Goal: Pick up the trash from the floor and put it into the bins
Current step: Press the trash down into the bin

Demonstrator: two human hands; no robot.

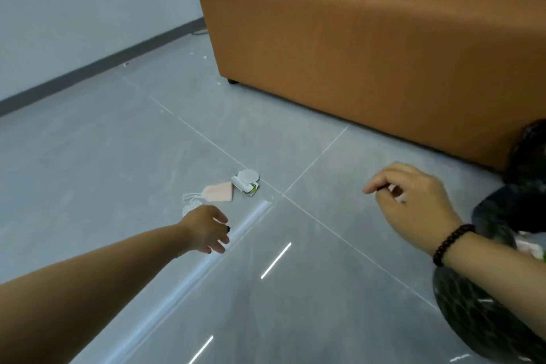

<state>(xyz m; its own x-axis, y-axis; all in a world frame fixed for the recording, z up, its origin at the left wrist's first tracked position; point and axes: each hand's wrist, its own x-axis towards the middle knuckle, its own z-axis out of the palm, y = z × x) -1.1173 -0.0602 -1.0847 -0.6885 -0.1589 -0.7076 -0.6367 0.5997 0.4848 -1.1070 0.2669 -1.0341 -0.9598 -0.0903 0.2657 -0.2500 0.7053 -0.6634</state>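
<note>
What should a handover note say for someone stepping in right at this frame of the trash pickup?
Left hand: empty, fingers loose, reaching low toward the trash.
Right hand: loosely curled, holding nothing that shows.
On the floor ahead of the left hand: pink mask, white round lid on a crushed white carton.
Black mesh bin at the right edge.
Done: unclear. Left: all three pieces.

Open grey floor (118,156) lies between the left grip (206,229) and the trash just beyond it: a pink mask (218,191) touching a crushed white carton (246,182). The orange sofa (369,53) blocks the far right side. Dark mesh bins (472,313) crowd the floor's near right corner, under the right grip (413,201).
</note>
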